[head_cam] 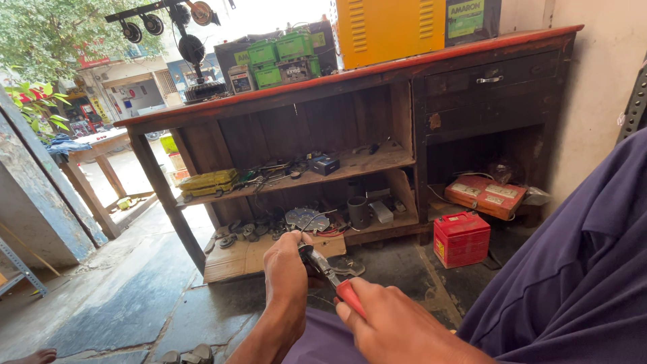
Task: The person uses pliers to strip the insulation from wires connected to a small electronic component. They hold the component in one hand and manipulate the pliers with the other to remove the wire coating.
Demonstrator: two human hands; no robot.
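Nearest the camera, a red-handled screwdriver (337,280) is being gripped by the right hand (397,327), whose grip is being kept clenched around the red handle, the metal shaft being pointed up and to the left. Just beyond, a small dark part (311,257) is being held by the left hand (286,269), its grip being closed on the part, where the screwdriver's tip is being met. Purple cloth (573,269) is being seen at the near right. Farther off, a red battery (461,239) is being stood on the stone floor (135,303), near the right. Beyond it, a wooden worktop (350,74) with shelves of tools and metal parts is being shown, with green boxes (280,57) and a yellow metal case (387,27) being carried on top.
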